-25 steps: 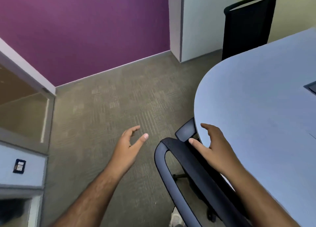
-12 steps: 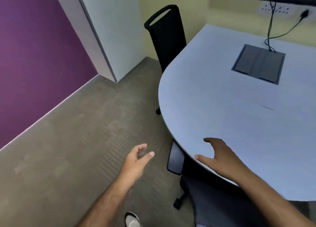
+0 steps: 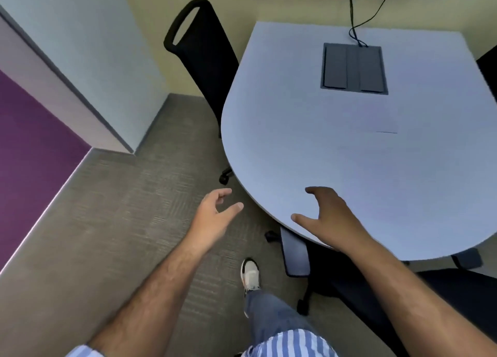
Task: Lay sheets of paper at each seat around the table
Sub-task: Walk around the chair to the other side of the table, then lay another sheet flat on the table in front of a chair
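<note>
Both hands are empty, fingers spread: the right hand (image 3: 326, 219) hovers over the desk's (image 3: 309, 147) near rounded edge, the left hand (image 3: 215, 216) over carpet, probably steadying a step.

**Paper on the pale table**

A white sheet of paper (image 3: 376, 120) lies flat near the middle of the rounded pale table (image 3: 282, 141), just in front of the grey cable hatch (image 3: 354, 69); only its lower edge shows clearly

The near chair (image 3: 349, 284) sits mostly under the table (image 3: 336, 168); at three o'clock another chair (image 3: 488, 71) is cropped.
</note>
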